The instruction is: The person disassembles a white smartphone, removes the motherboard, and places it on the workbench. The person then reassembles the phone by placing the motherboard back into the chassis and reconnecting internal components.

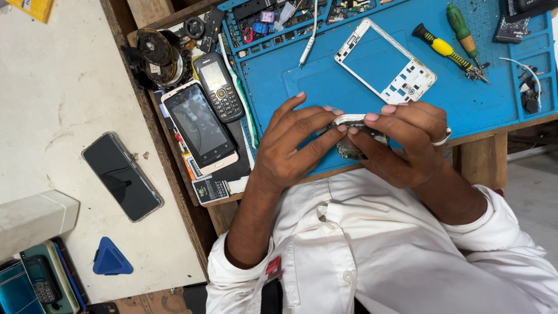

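Observed at the near edge of the blue mat [325, 87] on the worktop [482, 157]: opened phone body [353, 136] with circuit board exposed, held between both hands. Long axis roughly left to right, slightly tilted; white edge uppermost toward the far side; which end was the top could not be told. Left hand [290, 145] closed on the left end, fingertips pinching the white rim. Right hand [407, 142] closed on the right end, fingers curled over the top edge, ring on one finger. Noted beyond the hands: white phone frame [385, 61] lying flat on the mat, long axis diagonal. Yellow-handled screwdriver [444, 49] and green-handled screwdriver [462, 29] to its right, well apart from the hands. Left of the mat: white smartphone [200, 125] beside a keypad phone [218, 87]. Black smartphone [122, 176] on the pale surface further left.
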